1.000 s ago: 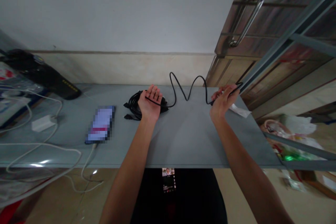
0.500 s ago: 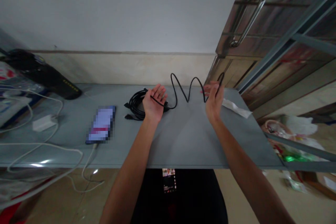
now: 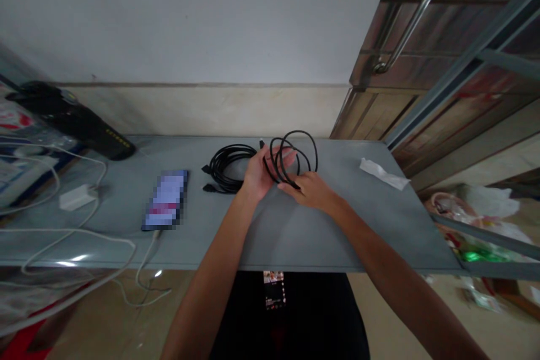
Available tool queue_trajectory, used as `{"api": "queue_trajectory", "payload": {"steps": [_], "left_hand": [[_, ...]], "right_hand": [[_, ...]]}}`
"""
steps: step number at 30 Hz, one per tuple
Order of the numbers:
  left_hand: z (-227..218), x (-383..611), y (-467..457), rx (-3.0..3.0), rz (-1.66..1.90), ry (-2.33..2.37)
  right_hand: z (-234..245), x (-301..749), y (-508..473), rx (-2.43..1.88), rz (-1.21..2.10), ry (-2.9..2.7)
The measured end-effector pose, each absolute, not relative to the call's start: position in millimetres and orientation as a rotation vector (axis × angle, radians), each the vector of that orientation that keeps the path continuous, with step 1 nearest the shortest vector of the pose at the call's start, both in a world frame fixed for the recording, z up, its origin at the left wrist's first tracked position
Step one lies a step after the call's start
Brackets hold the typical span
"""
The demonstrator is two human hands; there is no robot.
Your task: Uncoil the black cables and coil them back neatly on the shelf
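A black cable (image 3: 315,152) is gathered in several loose loops between my two hands, above the grey table. My left hand (image 3: 258,175) is turned palm up and holds the cable, with a plug end (image 3: 262,144) sticking up by the thumb. Pinched in the fingers of my right hand (image 3: 313,191) is the near side of the loops. Just left of my left hand lies a coiled black cable (image 3: 219,169) with two plug ends pointing left; my left hand hides part of its right side.
Left of the coil lies a phone (image 3: 166,199) with a white cord plugged in. A white adapter (image 3: 78,197) and a black bottle-like object (image 3: 80,121) are further left. A crumpled white strip (image 3: 383,173) rests at the right. A metal frame (image 3: 447,70) stands past the table's right end.
My right hand has swung left to my left hand, and the stretched wavy cable is now gathered in loops. The left hand has shifted slightly right; the coil stays on the table.
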State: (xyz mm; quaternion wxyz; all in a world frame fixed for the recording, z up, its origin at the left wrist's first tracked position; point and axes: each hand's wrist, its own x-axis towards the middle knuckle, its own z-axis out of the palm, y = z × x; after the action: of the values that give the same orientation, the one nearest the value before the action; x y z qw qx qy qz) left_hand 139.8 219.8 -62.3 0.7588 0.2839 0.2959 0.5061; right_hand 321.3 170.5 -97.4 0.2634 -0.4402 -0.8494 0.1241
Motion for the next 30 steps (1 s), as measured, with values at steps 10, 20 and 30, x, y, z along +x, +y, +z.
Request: {"api": "queue_trajectory", "payload": {"steps": [10, 20, 30], "left_hand": [[-45, 140, 209, 0.515, 1.022, 0.545], [-38, 138, 205, 0.694, 1.007, 0.503], [-47, 146, 196, 1.021, 1.047, 0.573]], "right_hand": [[-95, 326, 177, -1.192, 0.170, -2.336], [-99, 327, 184, -1.057, 0.098, -2.410], [-107, 330, 187, -1.043, 0.139, -2.434]]}}
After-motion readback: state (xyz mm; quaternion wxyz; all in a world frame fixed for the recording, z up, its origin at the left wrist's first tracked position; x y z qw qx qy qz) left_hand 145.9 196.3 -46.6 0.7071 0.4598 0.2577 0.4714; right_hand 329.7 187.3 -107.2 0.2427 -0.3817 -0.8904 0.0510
